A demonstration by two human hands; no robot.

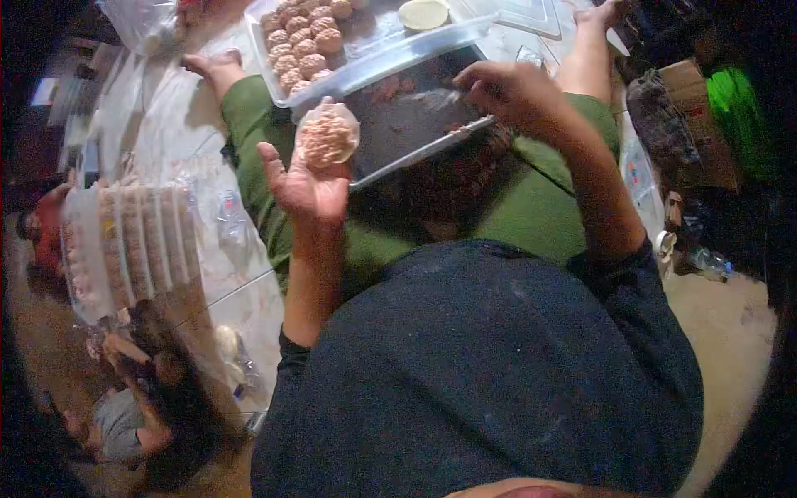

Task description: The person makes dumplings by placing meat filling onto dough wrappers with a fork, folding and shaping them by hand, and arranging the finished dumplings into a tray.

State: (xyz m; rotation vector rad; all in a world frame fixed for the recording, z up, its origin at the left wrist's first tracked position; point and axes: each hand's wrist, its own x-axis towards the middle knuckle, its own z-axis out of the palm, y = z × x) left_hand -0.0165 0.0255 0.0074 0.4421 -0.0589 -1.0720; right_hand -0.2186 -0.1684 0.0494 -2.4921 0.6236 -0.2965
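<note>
My left hand (311, 191) is palm up, with a round pale dumpling wrapper (355, 137) resting on its fingers. A lumpy mound of pinkish filling (326, 139) covers most of the wrapper. My right hand (506, 95) hovers over the right part of a dark metal tray (390, 145), its fingers curled and blurred. A pale smeared shape lies by those fingertips; I cannot tell what it is. Smears of filling are on the tray. Behind the tray, a clear plastic container (382, 66) holds rows of filled dumplings (303, 41) and a round stack of wrappers (423, 15).
To the left stand several stacked clear boxes (133, 241) full of dumplings. Two people are at the far left, one in a red top (50, 220), one in a grey top (120, 419). A plastic bottle (710, 264) and a cardboard box (697, 116) are at the right.
</note>
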